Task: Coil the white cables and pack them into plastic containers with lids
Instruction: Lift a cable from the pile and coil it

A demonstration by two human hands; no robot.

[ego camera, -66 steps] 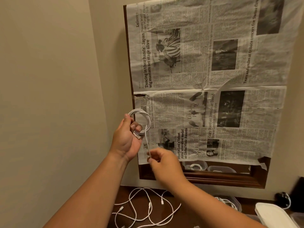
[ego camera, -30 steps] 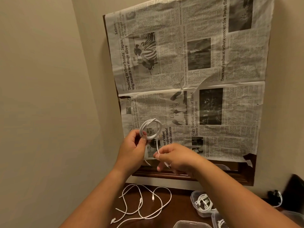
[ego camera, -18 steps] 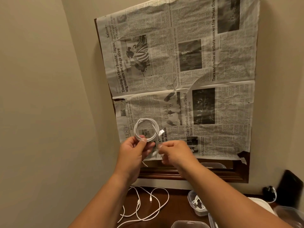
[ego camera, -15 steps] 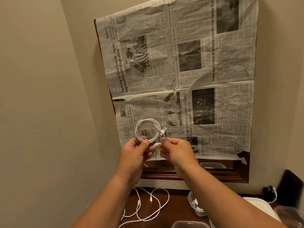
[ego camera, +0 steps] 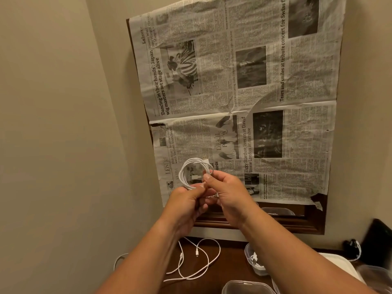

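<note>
A small coil of white cable (ego camera: pixel 192 169) is held up in front of the newspaper-covered frame. My left hand (ego camera: pixel 186 201) pinches the coil's bottom edge between thumb and fingers. My right hand (ego camera: pixel 228 192) pinches the coil's right side, where a connector end pokes into the loop. Another plug tip sticks out at the coil's top. Loose white cables (ego camera: pixel 199 263) lie on the dark wooden table (ego camera: pixel 231 264) below. A clear plastic container (ego camera: pixel 254 263) with a coiled cable inside sits partly hidden behind my right forearm.
An empty clear container (ego camera: pixel 246 287) stands at the bottom edge. A white lid (ego camera: pixel 341 266) and another container (ego camera: pixel 375 276) lie at the right. A black object (ego camera: pixel 379 238) with a cable leans in the right corner. Newspaper (ego camera: pixel 244 102) covers a wooden-framed mirror; beige wall on the left.
My right hand wound the trailing cable end onto the coil and now pinches its right side. The view shifted, bringing more of the table into sight.
</note>
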